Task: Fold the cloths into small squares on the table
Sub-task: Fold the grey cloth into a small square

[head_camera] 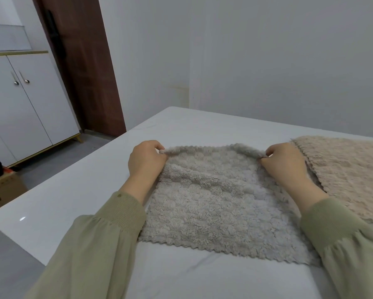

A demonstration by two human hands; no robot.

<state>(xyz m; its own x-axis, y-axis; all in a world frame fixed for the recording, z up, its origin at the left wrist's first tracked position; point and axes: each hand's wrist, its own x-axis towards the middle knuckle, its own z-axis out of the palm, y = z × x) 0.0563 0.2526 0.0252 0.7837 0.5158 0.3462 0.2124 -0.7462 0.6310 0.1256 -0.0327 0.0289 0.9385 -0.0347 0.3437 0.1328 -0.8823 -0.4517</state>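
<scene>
A fluffy grey cloth (220,208) with a scalloped hem lies spread on the white table (73,201) in front of me. My left hand (146,162) pinches its far left corner and my right hand (282,165) pinches its far right corner. Both corners are lifted slightly off the table, and the far edge sags between them. The near edge of the grey cloth lies flat. A beige cloth (345,178) of the same fluffy kind lies flat to the right, its left edge over the grey cloth's right side beside my right wrist.
The table's left edge runs diagonally from the far corner toward me. Beyond it stand a white cabinet (23,108), a brown door (84,61) and a cardboard box (2,190) on the floor. A white wall rises just behind the table.
</scene>
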